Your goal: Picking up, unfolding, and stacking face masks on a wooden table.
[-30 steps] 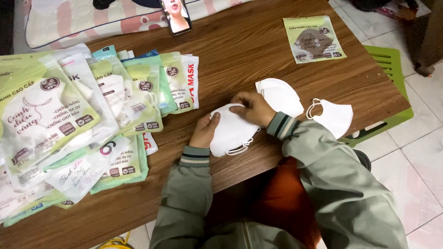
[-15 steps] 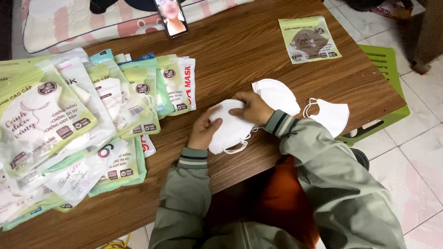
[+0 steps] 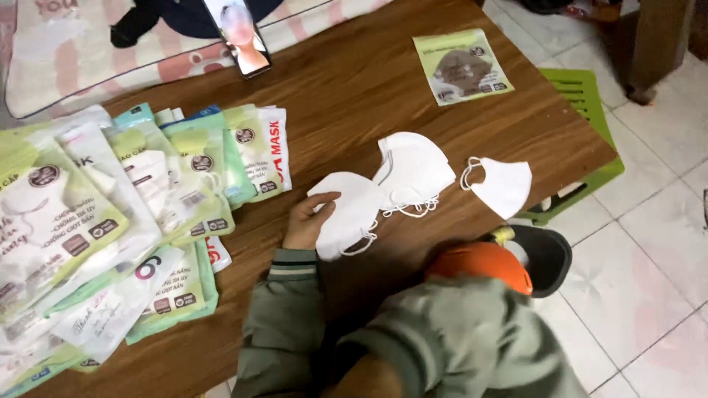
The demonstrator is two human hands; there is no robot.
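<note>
The left hand (image 3: 306,221) rests on the brown wooden table (image 3: 354,88), its fingers lightly curled over the left edge of a folded white fabric face mask (image 3: 346,214), thumb on top. The right hand is hidden; only its grey-green sleeve (image 3: 457,339) shows at five o'clock. At two o'clock from the held mask lies a second white mask (image 3: 414,171), touching it, and at three o'clock a third (image 3: 505,186), apart. Green-and-white mask packets (image 3: 110,214) pile at nine o'clock. A phone (image 3: 237,33) sits at twelve o'clock.
</note>
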